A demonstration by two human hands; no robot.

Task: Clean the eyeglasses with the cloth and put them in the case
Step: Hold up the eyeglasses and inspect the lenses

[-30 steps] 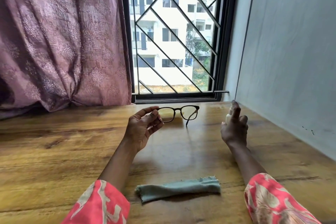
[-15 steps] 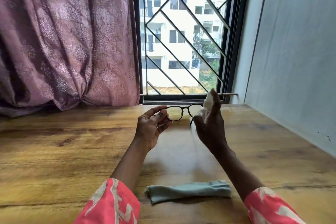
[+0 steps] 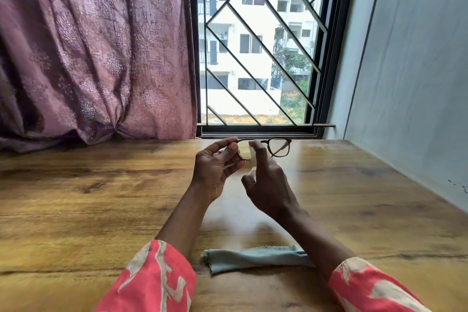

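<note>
One pair of eyeglasses [image 3: 268, 147]: thin dark frame, rounded lenses, held up above the far part of the table [image 3: 101, 205], just in front of the window [image 3: 258, 43]. Lens on the right clear and see-through; lens on the left partly hidden by fingers and by something small and pale behind the right hand. Pinched at the frame's left end by the left hand [image 3: 215, 172], thumb on top and fingers curled beneath, so a grip grasping the glasses. Right hand [image 3: 268, 185] raised just beside it, index finger up at the bridge of the frame, other fingers loosely bent; hard to tell whether that grip holds the pale thing or merely touches the frame. One cloth [image 3: 253, 258], grey-green with a pinked edge, folded into a long strip, lying flat on the table near the viewer, between the two forearms, well apart from the glasses. Two coral patterned sleeves [image 3: 157, 281] at the bottom. One mauve curtain [image 3: 88, 45] at left.
</note>
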